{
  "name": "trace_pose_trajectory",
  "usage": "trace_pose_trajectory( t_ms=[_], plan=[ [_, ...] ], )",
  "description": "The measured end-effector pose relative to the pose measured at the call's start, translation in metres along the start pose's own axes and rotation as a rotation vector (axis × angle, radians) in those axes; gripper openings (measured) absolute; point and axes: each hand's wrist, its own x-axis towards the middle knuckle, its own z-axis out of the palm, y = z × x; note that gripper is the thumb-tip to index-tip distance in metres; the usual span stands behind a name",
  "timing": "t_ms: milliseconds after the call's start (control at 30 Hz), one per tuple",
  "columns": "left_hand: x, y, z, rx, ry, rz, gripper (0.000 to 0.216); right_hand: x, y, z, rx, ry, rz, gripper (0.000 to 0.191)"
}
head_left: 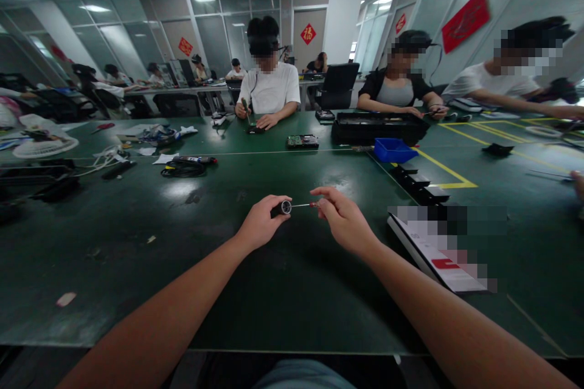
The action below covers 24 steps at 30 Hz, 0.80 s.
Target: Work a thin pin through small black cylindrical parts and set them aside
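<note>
My left hand (262, 222) is closed around a small black cylindrical part (281, 208) with a round silver end facing right. My right hand (340, 216) pinches a thin metal tool (303, 205) with a reddish grip, whose tip points at the cylinder's end. Both hands hover just above the dark green table (274, 292), a short gap between them. My forearms reach in from the bottom of the view.
A white box with red print (438, 255) lies right of my right hand. Black parts (417, 182) and a blue bin (393, 150) sit beyond it, near a black tray (378, 127). Coiled cable (182, 168) lies far left. Three people sit opposite.
</note>
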Motion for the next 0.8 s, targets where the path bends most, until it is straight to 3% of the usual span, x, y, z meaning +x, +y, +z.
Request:
trace_pose_trajectory(
  t_ms=[133,300,800],
  plan=[
    [0.0004,0.0000,0.0004,0.002,-0.002,0.012,0.037,-0.0001,0.0011,-0.0003,0.024,-0.033,-0.024,0.024],
    [0.0001,0.0023,0.0004,0.005,-0.006,0.014,0.035,0.0018,-0.0004,0.0008,-0.026,-0.033,-0.007,0.038],
    [-0.0003,0.0010,0.0002,0.009,-0.025,0.013,0.036,0.0000,0.0036,0.0026,0.080,-0.034,0.045,0.028]
  ],
)
